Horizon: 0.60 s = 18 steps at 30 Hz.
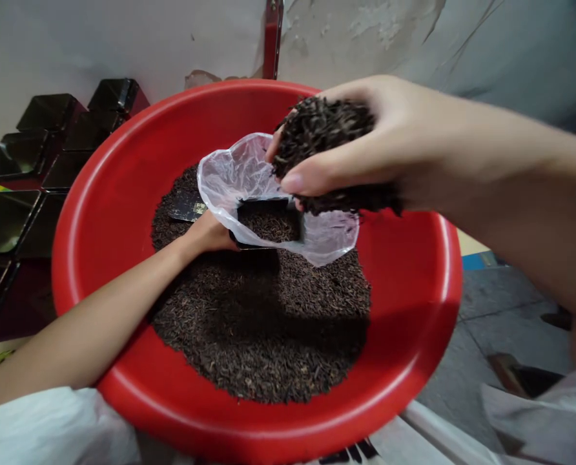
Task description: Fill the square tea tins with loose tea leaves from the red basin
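Note:
A big red basin [104, 213] holds a heap of dark loose tea leaves [268, 323]. In its middle stands a small black box lined with a clear plastic bag [239, 174], partly filled with leaves. My left hand [210, 234] grips the box and bag from the left side. My right hand [360, 145] hovers just above the bag's mouth, fingers cupped round a handful of tea leaves [321, 126], some spilling below the palm.
Several empty black square boxes [50, 116] are stacked in rows at the left by the wall. A red upright [272, 39] stands behind the basin. Grey floor [501, 310] shows at the right, white cloth at the bottom.

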Each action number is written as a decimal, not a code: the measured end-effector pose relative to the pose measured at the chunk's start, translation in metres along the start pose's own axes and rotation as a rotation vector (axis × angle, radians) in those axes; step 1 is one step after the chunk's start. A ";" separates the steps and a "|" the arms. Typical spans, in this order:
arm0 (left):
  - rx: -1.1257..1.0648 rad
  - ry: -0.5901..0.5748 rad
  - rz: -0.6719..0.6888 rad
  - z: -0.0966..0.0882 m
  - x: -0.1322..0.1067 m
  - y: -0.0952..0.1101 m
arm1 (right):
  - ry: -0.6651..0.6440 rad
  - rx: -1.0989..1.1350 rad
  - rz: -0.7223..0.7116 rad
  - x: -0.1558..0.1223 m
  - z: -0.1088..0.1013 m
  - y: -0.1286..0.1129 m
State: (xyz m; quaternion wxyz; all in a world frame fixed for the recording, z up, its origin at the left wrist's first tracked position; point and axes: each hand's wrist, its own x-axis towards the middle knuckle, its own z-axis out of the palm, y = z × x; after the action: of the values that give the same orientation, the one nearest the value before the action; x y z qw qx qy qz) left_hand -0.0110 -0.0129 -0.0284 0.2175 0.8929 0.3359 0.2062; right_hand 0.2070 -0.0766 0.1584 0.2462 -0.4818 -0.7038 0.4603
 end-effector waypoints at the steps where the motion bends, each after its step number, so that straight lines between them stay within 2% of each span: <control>1: -0.025 -0.001 0.023 0.000 0.001 0.000 | 0.056 -0.111 -0.053 0.005 0.002 0.004; 5: -0.092 0.016 -0.007 0.002 0.003 -0.001 | 0.155 -0.555 -0.241 0.017 0.015 0.020; 8: -0.033 0.016 -0.037 0.002 0.004 -0.002 | 0.123 -0.803 -0.282 0.026 0.029 0.031; 10: -0.009 0.025 0.004 0.002 0.005 -0.002 | 0.063 -0.922 -0.261 0.033 0.036 0.038; 13: -0.008 0.007 0.060 0.000 0.005 -0.001 | -0.025 -0.974 -0.220 0.044 0.040 0.044; 15: 0.011 -0.003 0.040 -0.002 0.005 0.001 | -0.067 -0.967 -0.233 0.045 0.035 0.041; 18: 0.038 0.028 0.011 -0.003 0.004 0.003 | -0.124 -0.890 -0.317 0.029 0.023 0.031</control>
State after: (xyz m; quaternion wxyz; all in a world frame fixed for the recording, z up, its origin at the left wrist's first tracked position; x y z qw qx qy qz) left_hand -0.0083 -0.0120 -0.0234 0.1949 0.8958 0.3378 0.2133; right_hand 0.1912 -0.0567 0.1176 0.0406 -0.3990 -0.9107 0.0987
